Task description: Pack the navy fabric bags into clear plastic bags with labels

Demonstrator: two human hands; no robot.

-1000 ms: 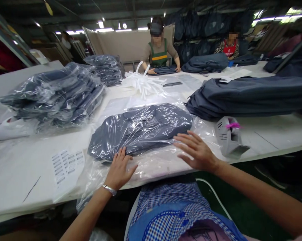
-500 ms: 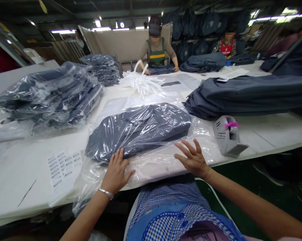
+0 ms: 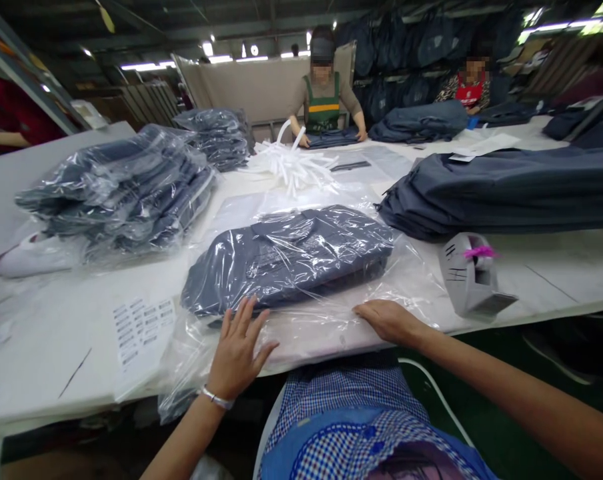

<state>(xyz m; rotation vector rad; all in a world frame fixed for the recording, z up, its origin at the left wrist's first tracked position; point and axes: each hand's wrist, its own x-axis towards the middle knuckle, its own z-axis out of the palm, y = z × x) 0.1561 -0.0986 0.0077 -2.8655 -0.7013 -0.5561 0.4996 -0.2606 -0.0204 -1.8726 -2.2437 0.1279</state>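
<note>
A folded dark blue garment [image 3: 291, 257] lies inside a clear plastic bag [image 3: 301, 333] in front of me. The bag's loose film spreads past the garment towards the table's front edge. My left hand [image 3: 239, 350] has its fingers spread, with the fingertips at the garment's near left edge on the film. At the near right part of the bag, my right hand [image 3: 389, 321] has its fingers closed together on the film. A sheet of barcode stickers [image 3: 136, 333] lies left of the bag.
Bagged dark garments [image 3: 126, 187] are piled at the left. White strips [image 3: 291, 163] lie heaped behind the bag. A long dark garment stack [image 3: 506, 193] and a grey tape dispenser [image 3: 474, 277] stand at the right. Across the table, a person [image 3: 324, 107] handles dark fabric.
My right hand has gone from spread fingers above the film to closed fingers on it. My left hand stays near the garment's edge, fingers spread. The garment's top flap looks smoother.
</note>
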